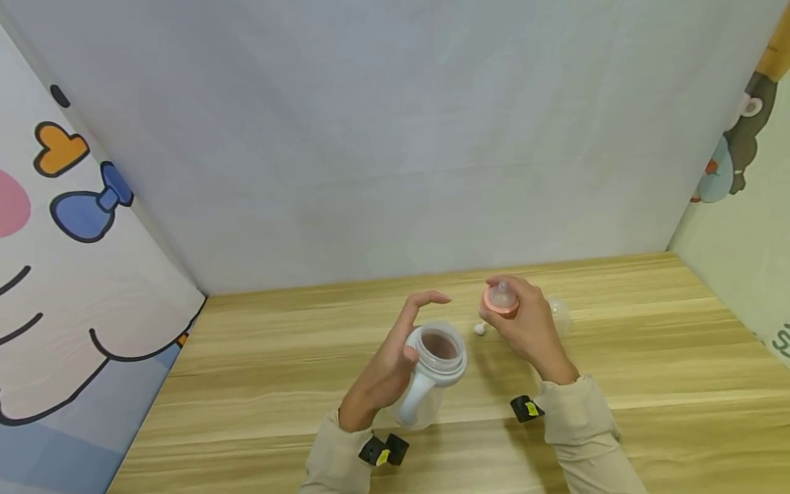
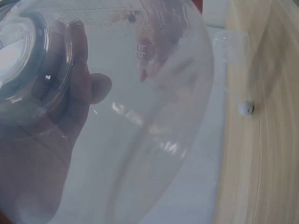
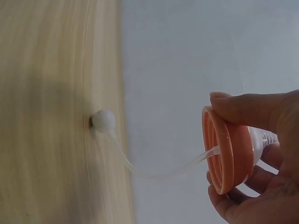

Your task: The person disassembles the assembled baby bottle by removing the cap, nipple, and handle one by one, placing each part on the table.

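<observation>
My left hand (image 1: 385,363) is at a clear baby bottle (image 1: 426,405) with a pale collar and a white side handle (image 1: 415,398). Its thumb lies by the rim and its index finger stretches past the far side. The bottle's mouth is uncovered and tilts up. Seen from the left wrist, the clear bottle wall (image 2: 154,126) fills much of the view. To the right, my right hand (image 1: 527,322) pinches an orange bottle ring (image 3: 240,151) with a clear nipple (image 1: 503,293). A thin straw (image 3: 163,175) hangs from the ring, ending in a white ball (image 3: 103,121).
A clear dome-shaped cap (image 1: 559,315) stands on the wooden table (image 1: 278,357) just beyond the right hand, partly hidden. A pale sheet (image 1: 395,151) rises behind the table, with printed cloths at both sides. Black wrist devices sit at both cuffs.
</observation>
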`<state>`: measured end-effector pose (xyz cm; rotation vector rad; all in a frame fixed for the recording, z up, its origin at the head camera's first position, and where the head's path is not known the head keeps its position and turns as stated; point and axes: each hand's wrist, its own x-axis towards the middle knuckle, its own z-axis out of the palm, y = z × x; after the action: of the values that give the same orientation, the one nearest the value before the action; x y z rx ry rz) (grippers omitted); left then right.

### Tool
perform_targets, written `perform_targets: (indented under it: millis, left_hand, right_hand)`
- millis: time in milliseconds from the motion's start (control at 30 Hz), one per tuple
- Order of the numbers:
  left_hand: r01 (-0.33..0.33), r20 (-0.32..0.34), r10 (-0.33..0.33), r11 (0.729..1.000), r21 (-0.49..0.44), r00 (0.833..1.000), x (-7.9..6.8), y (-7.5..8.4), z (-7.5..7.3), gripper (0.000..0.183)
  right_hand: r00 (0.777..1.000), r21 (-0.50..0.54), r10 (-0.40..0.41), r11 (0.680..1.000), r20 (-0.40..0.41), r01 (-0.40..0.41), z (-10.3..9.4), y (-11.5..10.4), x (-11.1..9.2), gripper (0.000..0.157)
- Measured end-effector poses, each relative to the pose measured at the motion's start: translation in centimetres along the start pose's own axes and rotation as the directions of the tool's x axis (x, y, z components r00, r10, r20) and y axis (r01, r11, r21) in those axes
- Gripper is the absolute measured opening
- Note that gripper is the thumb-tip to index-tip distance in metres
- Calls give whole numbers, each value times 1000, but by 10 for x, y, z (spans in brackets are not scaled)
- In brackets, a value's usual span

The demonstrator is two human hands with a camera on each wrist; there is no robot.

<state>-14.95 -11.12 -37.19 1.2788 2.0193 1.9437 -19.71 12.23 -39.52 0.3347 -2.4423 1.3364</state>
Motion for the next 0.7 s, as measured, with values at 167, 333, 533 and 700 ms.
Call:
perform_targets:
  millis: [167, 333, 533, 700]
  left_hand:
    - [7, -8, -7, 1000, 4, 1000, 0, 1, 0, 107]
    - [7, -13, -7, 1000, 6, 1000, -2, 0, -1, 106]
    - [2, -15, -1, 1000, 16, 1000, -1, 0, -1, 106]
    - [-9, -8, 10, 1000, 15, 1000, 0, 0, -1, 105]
  right_hand:
    - [1000, 1, 29, 1000, 1, -29, 3, 7, 0, 39]
    - [997, -19, 71, 997, 31, -70, 7, 14, -2, 39]
    - [996, -44, 81, 996, 37, -80, 10, 21, -3, 39]
    - [996, -56, 82, 995, 31, -80, 13, 28, -4, 36]
